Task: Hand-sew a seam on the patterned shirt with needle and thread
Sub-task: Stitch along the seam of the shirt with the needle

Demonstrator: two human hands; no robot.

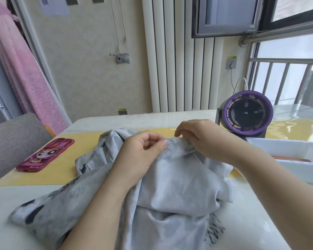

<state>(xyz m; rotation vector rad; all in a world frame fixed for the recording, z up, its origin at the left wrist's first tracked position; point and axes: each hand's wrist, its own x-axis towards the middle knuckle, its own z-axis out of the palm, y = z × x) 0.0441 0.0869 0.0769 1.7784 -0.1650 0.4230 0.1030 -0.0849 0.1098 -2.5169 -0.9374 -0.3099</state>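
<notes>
The patterned shirt (170,186), pale grey with dark marks, lies bunched across the middle of the table. My left hand (143,152) pinches a raised fold of the shirt at its top edge, thumb against curled fingers. My right hand (199,138) sits just to the right on the same fold, fingertips curled together at the cloth's edge as if pinching something very thin. Neither a needle nor a thread is plain to see.
A pink phone case (45,156) lies on the yellow mat (70,170) at the left. A purple desk fan (246,112) stands at the back right. A white tray (300,159) sits at the right edge. A grey chair back (13,138) is at the left.
</notes>
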